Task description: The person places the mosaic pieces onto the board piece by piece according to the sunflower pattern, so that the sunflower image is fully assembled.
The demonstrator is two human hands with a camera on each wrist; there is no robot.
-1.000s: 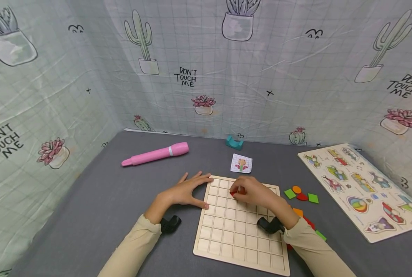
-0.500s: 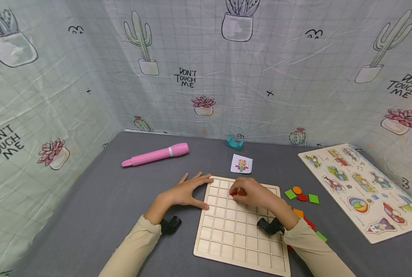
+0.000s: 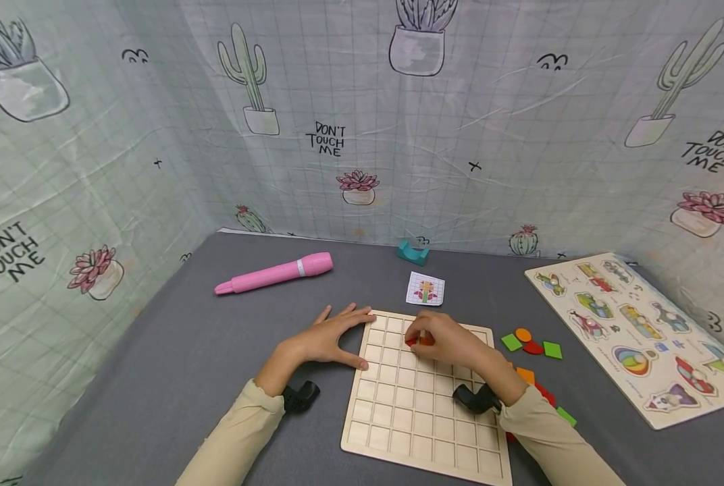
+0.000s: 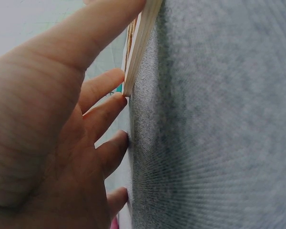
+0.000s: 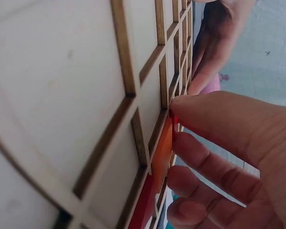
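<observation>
A wooden grid board (image 3: pixel 402 418) lies on the grey table in the head view. My left hand (image 3: pixel 319 339) rests at its upper left, fingers spread, thumb and fingertips against the edge. Over the upper cells, my right hand (image 3: pixel 444 337) pinches a small red piece (image 5: pixel 175 125) between thumb and forefinger, at the board's surface. Beside it in the right wrist view, an orange piece (image 5: pixel 162 148) and another red piece (image 5: pixel 144 202) sit in cells. The right hand hides part of these cells from the head camera.
Loose green, orange and red pieces, such as an orange disc (image 3: pixel 523 335), lie right of the board, some behind the right forearm. Behind the board are a pattern card (image 3: pixel 425 289) and a teal holder (image 3: pixel 412 253). A pink pen-shaped object (image 3: pixel 273 273) and a picture puzzle (image 3: pixel 605 351) flank it.
Both hands keep nearly the same places; the right fingers shift only slightly at the red piece. The whole head view drifts down a few pixels.
</observation>
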